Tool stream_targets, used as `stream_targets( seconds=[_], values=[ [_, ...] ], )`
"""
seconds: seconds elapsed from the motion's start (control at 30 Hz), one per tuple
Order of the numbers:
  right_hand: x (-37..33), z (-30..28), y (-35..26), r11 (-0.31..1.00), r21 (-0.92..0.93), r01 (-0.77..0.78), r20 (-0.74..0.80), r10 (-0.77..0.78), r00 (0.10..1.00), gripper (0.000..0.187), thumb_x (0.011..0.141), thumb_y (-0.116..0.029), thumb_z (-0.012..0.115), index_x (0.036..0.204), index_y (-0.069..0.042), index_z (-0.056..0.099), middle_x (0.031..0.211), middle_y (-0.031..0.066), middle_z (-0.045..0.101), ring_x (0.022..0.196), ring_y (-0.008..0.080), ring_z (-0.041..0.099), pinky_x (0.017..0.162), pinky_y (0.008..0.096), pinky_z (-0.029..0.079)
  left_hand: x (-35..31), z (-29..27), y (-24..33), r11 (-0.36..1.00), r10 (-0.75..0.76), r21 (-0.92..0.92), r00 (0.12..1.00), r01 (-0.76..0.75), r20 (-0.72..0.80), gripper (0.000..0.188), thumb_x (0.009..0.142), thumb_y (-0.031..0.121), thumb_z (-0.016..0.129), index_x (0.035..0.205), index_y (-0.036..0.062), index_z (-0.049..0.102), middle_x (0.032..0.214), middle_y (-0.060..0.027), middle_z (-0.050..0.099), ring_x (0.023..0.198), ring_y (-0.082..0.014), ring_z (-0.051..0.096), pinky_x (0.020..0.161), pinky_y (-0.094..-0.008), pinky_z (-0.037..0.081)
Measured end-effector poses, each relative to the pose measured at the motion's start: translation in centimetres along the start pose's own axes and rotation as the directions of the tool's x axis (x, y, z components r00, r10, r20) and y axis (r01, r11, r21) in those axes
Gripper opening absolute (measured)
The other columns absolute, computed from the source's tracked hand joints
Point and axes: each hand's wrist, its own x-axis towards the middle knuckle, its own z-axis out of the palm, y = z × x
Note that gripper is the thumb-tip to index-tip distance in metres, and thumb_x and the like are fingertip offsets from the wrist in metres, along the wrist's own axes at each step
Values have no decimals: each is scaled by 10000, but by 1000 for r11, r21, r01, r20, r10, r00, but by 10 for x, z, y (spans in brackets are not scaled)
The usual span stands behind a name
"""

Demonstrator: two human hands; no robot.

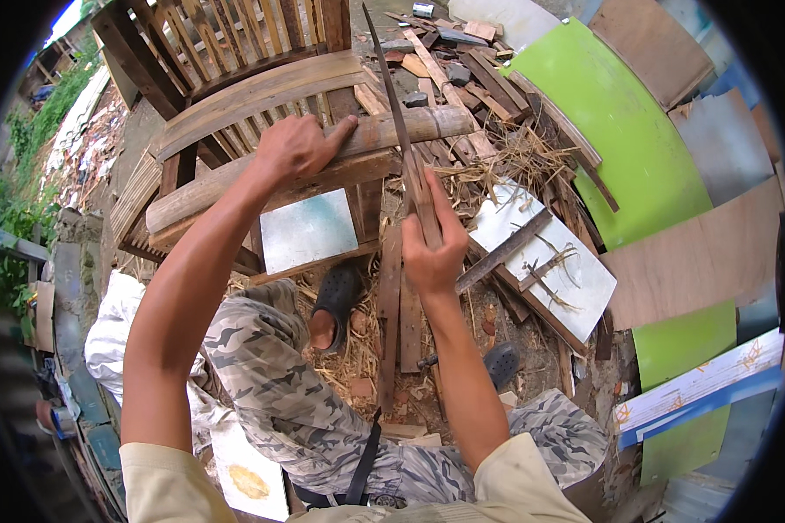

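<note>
The left hand (301, 146) grasps the pole (375, 134), which slants up rightward, while the right hand (436, 253) clenches the handle (422, 199) of a blade (388, 83) crossing the pole's right part

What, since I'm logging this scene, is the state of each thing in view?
Pole: lying aslant, gripped
Left hand: closed on it
Right hand: closed on a wooden handle
Blade: bare, pointing away
Slatted wooden frame: standing
Straw: loose, scattered
White board on the right: littered
White cloth: crumpled
Left shoe: worn
Camouflage trousers: worn
</note>
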Motion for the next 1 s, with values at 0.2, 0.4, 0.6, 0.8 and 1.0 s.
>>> stream_targets(
  seconds=[0.2,0.4,0.6,0.8,1.0],
  values=[
    [-153,-95,-27,983,-110,-149,140,164,977,631,802,33,600,1431,55,561,1219,237,725,892,180,766,742,275,577,-4,4,-9,999,-32,-25,999,33,37,921,978,804,243,512,69,545,513,-131,537,503,-254,544,592,-494,516],
    [3,-8,-5,998,-59,-32,99,38,994,651,822,29,585,1471,7,542,1118,204,754,726,108,696,657,263,550,0,5,-9,1000,17,0,999,-17,-33,964,979,799,253,560,11,618,545,-177,590,547,-299,611,622,-512,535],
    [-127,-55,-5,984,-150,-93,76,105,992,627,823,29,601,1448,31,552,1143,218,754,840,154,755,705,274,571,-5,5,-10,999,-37,-9,999,37,-7,983,976,800,266,580,-20,638,591,-222,623,588,-339,644,672,-528,553],
    [-63,-45,-20,987,-123,-108,96,120,988,618,828,30,594,1445,25,564,1132,199,756,792,141,734,692,278,564,-2,0,-9,1000,-18,-9,998,18,60,941,978,791,292,573,16,640,620,-210,652,625,-316,671,651,-520,563],
    [-61,-11,2,982,-37,-187,54,189,981,615,834,27,585,1449,14,564,1090,193,761,720,122,705,656,264,545,3,8,-16,999,-43,14,999,43,5,932,949,845,243,525,79,560,517,-107,554,525,-241,572,585,-489,533]
  ],
)
